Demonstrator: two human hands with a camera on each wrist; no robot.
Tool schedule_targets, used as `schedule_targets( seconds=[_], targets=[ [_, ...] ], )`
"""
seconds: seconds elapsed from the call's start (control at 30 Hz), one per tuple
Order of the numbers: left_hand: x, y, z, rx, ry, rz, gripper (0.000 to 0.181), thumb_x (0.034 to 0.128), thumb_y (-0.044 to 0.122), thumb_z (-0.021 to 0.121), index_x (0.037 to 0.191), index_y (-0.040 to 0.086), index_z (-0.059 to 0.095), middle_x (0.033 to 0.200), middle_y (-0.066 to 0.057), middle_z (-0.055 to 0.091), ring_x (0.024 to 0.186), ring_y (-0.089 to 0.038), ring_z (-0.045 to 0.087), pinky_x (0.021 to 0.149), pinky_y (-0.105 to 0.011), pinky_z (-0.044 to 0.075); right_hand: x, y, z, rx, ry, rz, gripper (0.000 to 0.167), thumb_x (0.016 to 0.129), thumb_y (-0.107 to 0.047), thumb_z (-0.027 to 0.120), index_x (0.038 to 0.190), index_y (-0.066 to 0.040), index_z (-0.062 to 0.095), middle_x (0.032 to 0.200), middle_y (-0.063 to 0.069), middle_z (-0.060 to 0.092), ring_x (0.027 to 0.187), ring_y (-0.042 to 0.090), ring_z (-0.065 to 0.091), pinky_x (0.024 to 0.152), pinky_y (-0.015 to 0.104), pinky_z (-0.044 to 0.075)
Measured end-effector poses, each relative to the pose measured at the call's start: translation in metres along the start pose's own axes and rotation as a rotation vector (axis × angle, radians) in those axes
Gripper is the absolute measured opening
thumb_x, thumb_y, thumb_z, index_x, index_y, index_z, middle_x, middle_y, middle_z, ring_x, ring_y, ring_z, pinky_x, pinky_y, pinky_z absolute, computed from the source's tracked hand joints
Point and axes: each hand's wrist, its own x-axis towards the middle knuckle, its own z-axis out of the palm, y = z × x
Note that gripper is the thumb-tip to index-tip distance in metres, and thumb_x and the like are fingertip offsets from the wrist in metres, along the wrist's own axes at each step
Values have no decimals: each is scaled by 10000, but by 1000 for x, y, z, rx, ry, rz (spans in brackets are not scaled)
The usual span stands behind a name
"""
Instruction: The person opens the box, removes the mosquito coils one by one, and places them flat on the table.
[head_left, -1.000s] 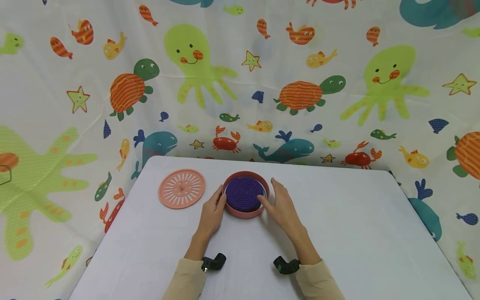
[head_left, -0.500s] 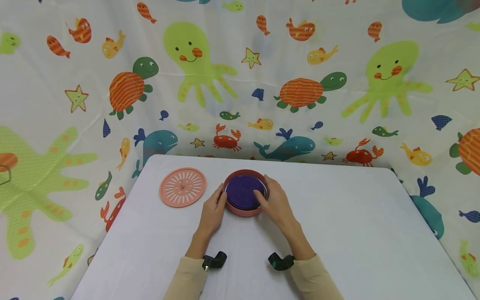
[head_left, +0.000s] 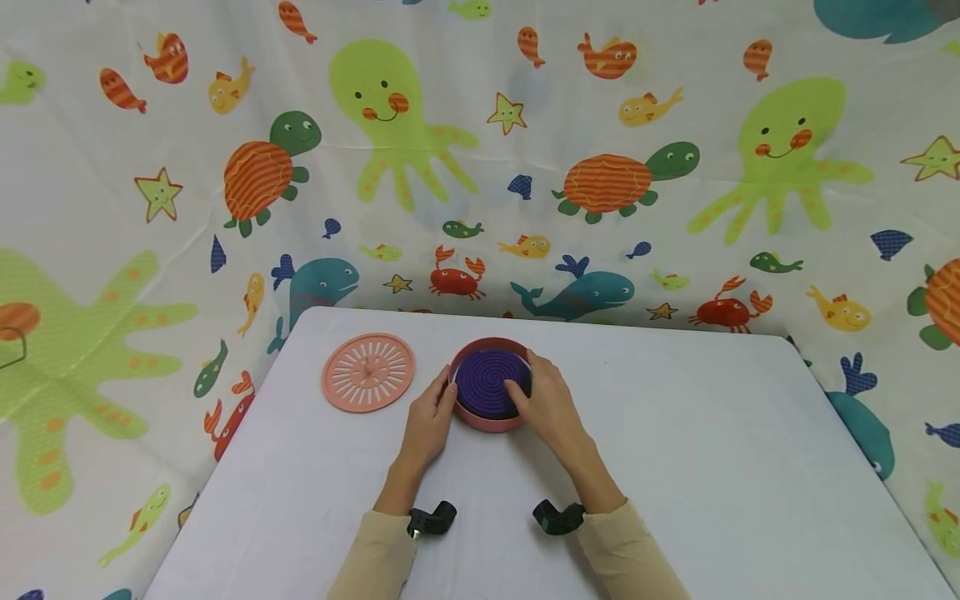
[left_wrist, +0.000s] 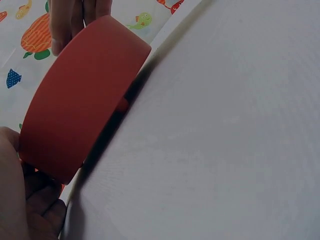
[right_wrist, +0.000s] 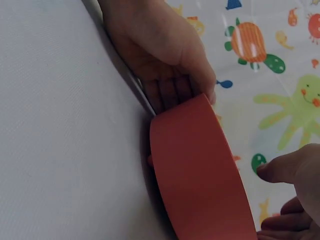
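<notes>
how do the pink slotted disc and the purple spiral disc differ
The pink slotted disc has radiating slots; the purple spiral disc shows coiled rings. The pink slotted disc lies on the white table; the purple spiral disc sits inside the round container. Both are round.

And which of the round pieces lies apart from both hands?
The slotted pink disc, lying alone; left hand and right hand touch the reddish dish holding the purple coil.

A sea-animal print curtain (head_left: 480,200) hangs behind a white table (head_left: 697,450).

Smooth matt plastic-looking dish (left_wrist: 82,100), ridged matt purple coil (head_left: 489,384), plastic-looking disc (head_left: 368,372), cloth backdrop (head_left: 487,167)
</notes>
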Motion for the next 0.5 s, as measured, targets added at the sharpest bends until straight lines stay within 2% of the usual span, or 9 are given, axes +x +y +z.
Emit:
schedule_targets(
  seconds=[0.3, 0.5],
  targets=[
    [0, 0, 1, 11, 0, 5, 513, 1071, 346, 457, 1492, 53, 470, 1507, -93, 516, 1416, -244, 477, 1182, -425, 400, 5, -13, -3, -84, -50, 51, 684, 953, -299, 685, 1444, 110, 440, 1403, 294, 550, 1317, 406, 547, 1090, 511, 493],
    [0, -1, 0, 17, 2, 4, 515, 1071, 349, 453, 1491, 52, 470, 1508, -91, 515, 1418, -240, 475, 1186, -424, 394, 10, -21, -2, -120, -55, 59, 673, 945, -286, 695, 1398, 154, 462, 1324, 321, 593, 1243, 414, 602, 1044, 503, 531]
  ],
)
